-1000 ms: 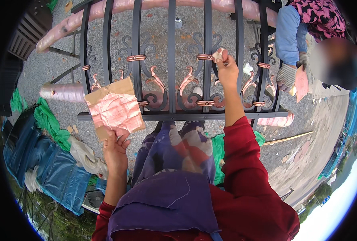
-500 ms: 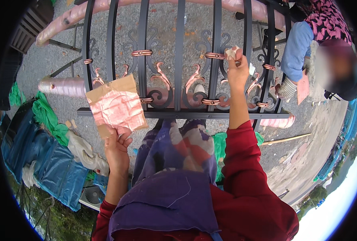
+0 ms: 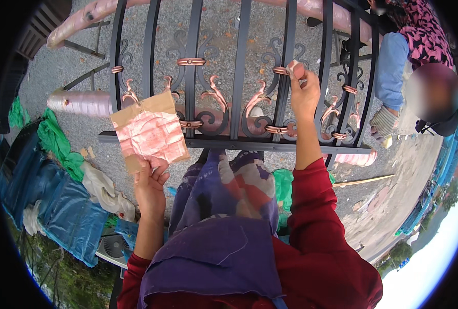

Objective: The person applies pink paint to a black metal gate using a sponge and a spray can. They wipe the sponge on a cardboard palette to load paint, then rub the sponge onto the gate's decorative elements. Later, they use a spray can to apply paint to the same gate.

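The black wrought-iron panel point(image 3: 239, 77) lies ahead, its long bars point(image 3: 194, 36) pointing away, leaf scrolls point(image 3: 218, 96) coppery. The right hand point(image 3: 305, 95) pinches a pink-stained pad point(image 3: 297, 68) just beside a copper collar point(image 3: 280, 70); the left hand's point(image 3: 150, 189) fingers pinch slightly tilted, copper-smeared cardboard point(image 3: 151, 131).

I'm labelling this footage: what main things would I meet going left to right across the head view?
Blue plastic sheeting → pink-smeared cardboard in the left hand → right hand with a small pad → co-worker's gloved hand.
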The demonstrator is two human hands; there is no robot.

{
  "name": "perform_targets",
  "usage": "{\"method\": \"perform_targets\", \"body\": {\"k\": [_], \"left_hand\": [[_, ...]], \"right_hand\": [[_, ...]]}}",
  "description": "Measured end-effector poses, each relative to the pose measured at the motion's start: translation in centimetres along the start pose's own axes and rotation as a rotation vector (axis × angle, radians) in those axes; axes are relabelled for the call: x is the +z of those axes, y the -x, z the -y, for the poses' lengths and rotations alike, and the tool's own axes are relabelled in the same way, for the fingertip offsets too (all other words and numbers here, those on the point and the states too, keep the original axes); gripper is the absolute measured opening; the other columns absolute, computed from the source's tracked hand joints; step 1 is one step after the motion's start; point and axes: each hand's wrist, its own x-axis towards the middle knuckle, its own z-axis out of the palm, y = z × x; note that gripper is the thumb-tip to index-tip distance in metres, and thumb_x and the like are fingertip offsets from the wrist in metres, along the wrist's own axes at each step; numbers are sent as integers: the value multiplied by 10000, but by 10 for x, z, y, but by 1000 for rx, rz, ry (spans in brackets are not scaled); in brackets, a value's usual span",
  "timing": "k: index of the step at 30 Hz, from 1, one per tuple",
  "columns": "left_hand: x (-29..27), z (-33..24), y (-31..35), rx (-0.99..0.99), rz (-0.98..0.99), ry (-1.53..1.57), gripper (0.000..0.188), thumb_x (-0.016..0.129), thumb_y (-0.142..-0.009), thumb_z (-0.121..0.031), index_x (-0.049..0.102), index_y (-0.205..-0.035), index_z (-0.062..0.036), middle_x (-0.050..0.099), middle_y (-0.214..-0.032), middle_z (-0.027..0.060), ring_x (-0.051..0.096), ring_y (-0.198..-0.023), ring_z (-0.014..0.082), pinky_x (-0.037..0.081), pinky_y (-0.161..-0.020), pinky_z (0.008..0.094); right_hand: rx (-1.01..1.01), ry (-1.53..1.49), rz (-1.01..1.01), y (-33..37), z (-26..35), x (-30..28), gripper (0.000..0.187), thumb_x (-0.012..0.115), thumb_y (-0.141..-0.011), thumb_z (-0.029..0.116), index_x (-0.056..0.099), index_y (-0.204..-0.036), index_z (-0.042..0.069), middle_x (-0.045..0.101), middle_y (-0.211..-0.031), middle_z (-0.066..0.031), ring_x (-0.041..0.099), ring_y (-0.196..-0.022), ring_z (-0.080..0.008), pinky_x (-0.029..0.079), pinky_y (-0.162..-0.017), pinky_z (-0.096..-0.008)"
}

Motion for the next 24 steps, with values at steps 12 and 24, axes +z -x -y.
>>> {"method": "perform_targets", "body": {"k": [12,24], "left_hand": [[-2,-5,-4,-15,-22,58,188,536,-992,-230,535,-1131,-103,636,-993,26,672,-873,194,542,-675,302],[0,-1,-7,-21,21,63,179,525,-994,-195,527,-1127,-75,640,-988,51,686,-864,220,560,-658,317]], "right_hand": [[198,-36,18,1,-3,-23,229,730,-831,165,639,-958,-2,585,-852,-110,561,-680,-200,467,-631,-338],[34,61,74,-1,-13,4,242,723,-825,169,641,-983,5,606,-885,-146,594,-700,-251,479,-654,-376]]}}
